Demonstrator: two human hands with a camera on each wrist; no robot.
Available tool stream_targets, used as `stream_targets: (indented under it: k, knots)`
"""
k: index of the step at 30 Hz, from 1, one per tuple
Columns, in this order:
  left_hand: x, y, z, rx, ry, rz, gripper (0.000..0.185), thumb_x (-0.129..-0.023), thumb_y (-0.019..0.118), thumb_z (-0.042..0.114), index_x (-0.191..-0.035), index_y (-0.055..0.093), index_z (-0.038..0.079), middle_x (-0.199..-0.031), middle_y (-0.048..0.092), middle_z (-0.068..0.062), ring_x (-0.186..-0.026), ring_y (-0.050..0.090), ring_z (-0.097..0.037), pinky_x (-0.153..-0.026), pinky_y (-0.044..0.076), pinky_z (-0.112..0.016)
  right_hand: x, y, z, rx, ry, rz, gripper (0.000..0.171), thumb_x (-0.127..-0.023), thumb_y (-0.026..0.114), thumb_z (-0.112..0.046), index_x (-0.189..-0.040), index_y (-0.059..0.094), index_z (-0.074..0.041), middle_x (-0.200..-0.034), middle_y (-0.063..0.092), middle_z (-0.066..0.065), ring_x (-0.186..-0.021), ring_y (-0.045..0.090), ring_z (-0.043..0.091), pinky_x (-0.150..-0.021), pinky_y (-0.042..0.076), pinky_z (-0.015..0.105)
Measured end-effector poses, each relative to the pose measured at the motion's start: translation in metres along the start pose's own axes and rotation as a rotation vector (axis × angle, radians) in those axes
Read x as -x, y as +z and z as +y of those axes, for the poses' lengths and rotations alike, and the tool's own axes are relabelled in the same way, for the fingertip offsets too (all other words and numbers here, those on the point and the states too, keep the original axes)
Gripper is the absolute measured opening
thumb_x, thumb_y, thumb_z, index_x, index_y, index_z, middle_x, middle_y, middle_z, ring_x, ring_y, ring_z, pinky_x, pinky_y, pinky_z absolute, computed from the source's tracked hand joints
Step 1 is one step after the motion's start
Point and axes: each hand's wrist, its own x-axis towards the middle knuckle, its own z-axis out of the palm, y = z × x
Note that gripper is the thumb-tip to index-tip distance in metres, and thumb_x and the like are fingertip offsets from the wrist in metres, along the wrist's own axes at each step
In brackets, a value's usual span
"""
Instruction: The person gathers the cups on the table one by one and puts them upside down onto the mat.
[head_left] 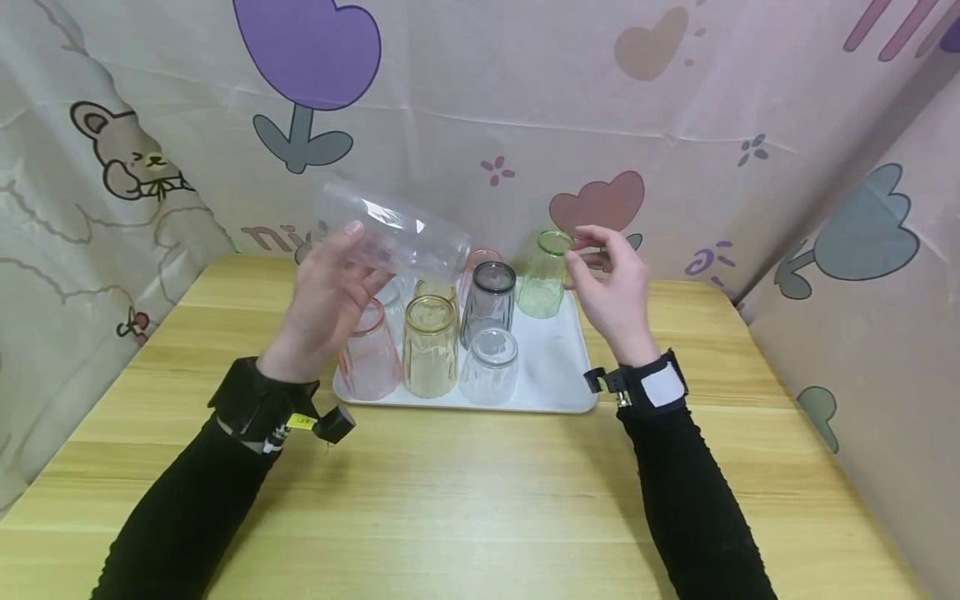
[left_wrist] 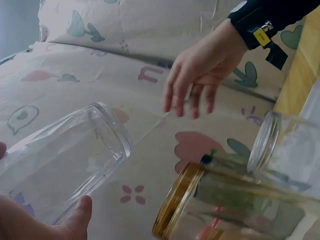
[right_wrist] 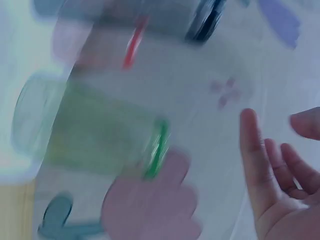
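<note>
My left hand [head_left: 318, 304] holds a large clear glass [head_left: 408, 237], tilted on its side above the tray's back left; in the left wrist view the rim of this clear glass [left_wrist: 112, 130] points right. My right hand [head_left: 617, 287] hovers beside a green-tinted glass [head_left: 542, 283] at the tray's back right. The right wrist view shows a gap between the fingers [right_wrist: 252, 160] and that green glass [right_wrist: 100, 132]. The right hand's fingers are relaxed, with nothing between them.
A white tray [head_left: 551, 375] on the wooden table [head_left: 465, 500] bears several upturned glasses: pink [head_left: 370, 358], amber [head_left: 430, 350], dark grey [head_left: 489, 304] and a short clear one [head_left: 491, 371]. A printed curtain [head_left: 465, 108] hangs close behind.
</note>
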Motion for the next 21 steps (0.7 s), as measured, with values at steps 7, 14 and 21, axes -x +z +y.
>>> stream_targets:
  k: [7,14,21]
  knots:
    - [0.008,0.011,-0.007,0.022,-0.09,-0.05,0.009,-0.104,0.062,0.025,-0.098,0.062,0.018,-0.115,0.064,-0.003,-0.103,0.065,-0.018,-0.099,0.056,-0.034,0.017,0.028,-0.03,-0.345,-0.231,-0.168,0.054,-0.089,0.068,0.012,-0.14,0.049,0.012,-0.14,0.055,0.021,-0.122,0.06,0.041,-0.094,0.059,0.039]
    - [0.013,0.017,-0.017,0.033,-0.118,-0.102,0.018,-0.097,0.074,0.032,-0.098,0.063,0.018,-0.113,0.064,-0.002,-0.101,0.066,-0.017,-0.098,0.057,-0.034,0.032,0.05,-0.041,-0.434,-0.298,-0.243,0.081,-0.076,0.08,0.013,-0.149,0.043,0.009,-0.153,0.044,0.014,-0.135,0.049,0.046,-0.105,0.053,0.046]
    - [0.016,0.019,-0.021,0.014,-0.133,-0.122,0.043,-0.092,0.079,0.039,-0.119,0.055,0.015,-0.126,0.058,-0.006,-0.111,0.065,-0.021,-0.101,0.055,-0.035,0.04,0.06,-0.045,-0.412,-0.338,-0.219,0.079,-0.07,0.083,0.021,-0.14,0.048,0.013,-0.15,0.044,0.026,-0.134,0.05,0.043,-0.098,0.057,0.044]
